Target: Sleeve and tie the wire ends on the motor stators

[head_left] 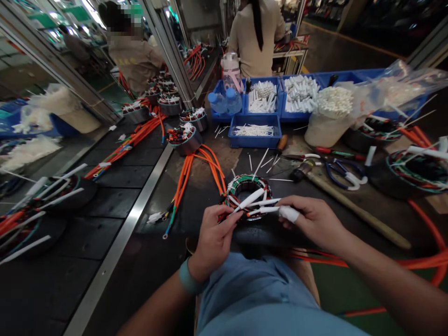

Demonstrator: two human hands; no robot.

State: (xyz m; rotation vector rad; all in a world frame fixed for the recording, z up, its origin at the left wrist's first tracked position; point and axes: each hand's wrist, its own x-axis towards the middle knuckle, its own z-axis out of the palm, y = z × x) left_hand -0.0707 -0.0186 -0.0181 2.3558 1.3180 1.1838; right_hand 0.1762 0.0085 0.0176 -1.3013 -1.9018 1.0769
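Observation:
A motor stator [233,185], ringed with green and red windings, lies on the dark bench right in front of me. White insulating sleeves stand out from its near side, among them a thick sleeve [252,199] slanting up to the right. My left hand [217,233] is closed in a pinch at the stator's near left edge, on a wire lead at the lower end of that thick sleeve. Thin white sleeves [269,209] on leads run rightward to my right hand [313,218], whose fingertips pinch their ends. White tape wraps its thumb.
Blue bins [255,140] of white sleeves stand behind the stator. A hammer [357,207], pliers [345,175] and a screwdriver [282,144] lie right. More stators [185,140] with orange cables [182,179] sit left and right. Two co-workers [257,37] sit beyond.

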